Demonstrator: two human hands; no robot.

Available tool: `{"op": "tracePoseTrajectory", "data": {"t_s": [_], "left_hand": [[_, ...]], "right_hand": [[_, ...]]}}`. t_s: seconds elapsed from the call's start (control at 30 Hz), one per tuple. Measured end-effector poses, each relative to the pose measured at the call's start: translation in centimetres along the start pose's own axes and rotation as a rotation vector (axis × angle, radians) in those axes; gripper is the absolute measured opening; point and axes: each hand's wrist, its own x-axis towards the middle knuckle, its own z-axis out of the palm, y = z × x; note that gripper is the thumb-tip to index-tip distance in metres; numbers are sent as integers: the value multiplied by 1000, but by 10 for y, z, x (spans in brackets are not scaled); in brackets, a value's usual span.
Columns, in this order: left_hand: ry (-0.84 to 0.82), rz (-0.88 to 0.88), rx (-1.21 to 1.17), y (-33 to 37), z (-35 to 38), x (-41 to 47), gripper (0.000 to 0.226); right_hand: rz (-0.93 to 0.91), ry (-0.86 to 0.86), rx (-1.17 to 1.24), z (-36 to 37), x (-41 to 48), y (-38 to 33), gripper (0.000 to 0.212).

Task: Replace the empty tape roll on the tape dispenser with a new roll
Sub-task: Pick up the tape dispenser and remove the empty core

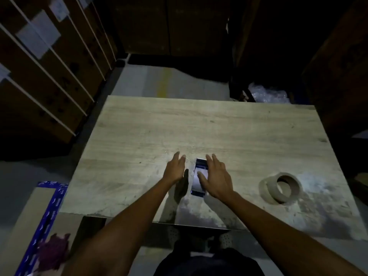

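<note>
A blue tape dispenser (199, 174) lies on the pale wooden table (199, 126), near its front edge. My left hand (175, 168) hovers just left of the dispenser with fingers spread, holding nothing. My right hand (217, 176) is over the dispenser's right side, fingers apart, its thumb reaching across the top; whether it touches is unclear. A brown tape roll (280, 188) lies tilted on the table to the right, well apart from both hands.
Stacked cardboard boxes with white straps (49, 66) stand to the left of the table. A flat box with blue tape (43, 216) lies at the lower left. Bubble wrap (268, 92) sits behind the table's far right corner. The surroundings are dark.
</note>
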Motion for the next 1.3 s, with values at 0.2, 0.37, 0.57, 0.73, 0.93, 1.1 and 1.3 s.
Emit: {"op": "tracePoseTrajectory", "data": {"t_s": [0.2,0.37,0.57,0.73,0.93,1.1,1.3], "left_hand": [[-94,-48,-60,2,10,-10,45],[-220,-113,-118,1,18,-7,47],[-269,-140,-253,-1,22,-1,40],[-257,-123,-476,20,9,-5,29],[-220,-102,-729,46,-25,-6,27],[-274,-142,-755,56,-48,-3,40],[-340,-72,-759,66,-70,0,35]], "right_hand": [[209,-86,28,24,-13,-19,91],[310,-57,234,39,-16,-30,91],[351,7,387,27,-7,-35,75],[285,55,559,9,3,-30,67],[151,61,983,-31,17,-27,51],[181,-89,1348,-46,23,-35,47],[158,-120,1371,-52,29,-42,48]]}}
